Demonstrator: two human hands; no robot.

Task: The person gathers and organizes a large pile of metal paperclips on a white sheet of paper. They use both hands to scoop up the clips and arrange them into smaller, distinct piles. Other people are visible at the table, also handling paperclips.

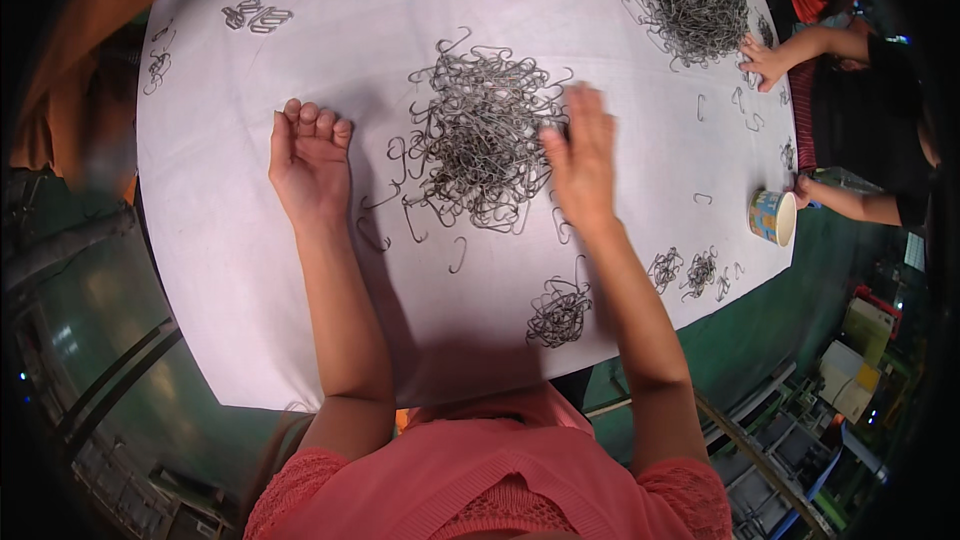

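A big heap of bent metal wire hooks [485, 135] lies in the middle of the white-covered table [240, 280]. Left of the heap and apart from it is my left hand [313, 165], its palm turned up and fingers loosely curled; no hook shows in it. My right hand [585, 160] lies along the heap's right edge, slightly blurred, with fingers stretched out and thumb apart, touching or very near the outer hooks. Loose hooks are scattered around the heap's lower left side. A smaller pile of hooks [559, 313] sits beside my right forearm.
Another large hook heap [692, 2] stands at the far right, near a co-worker's hand [766, 62]. That person's other hand is at a paper cup [771, 217] on the right edge. Small hook clusters [700, 271] lie near right; flat wire loops [258, 15] lie far left.
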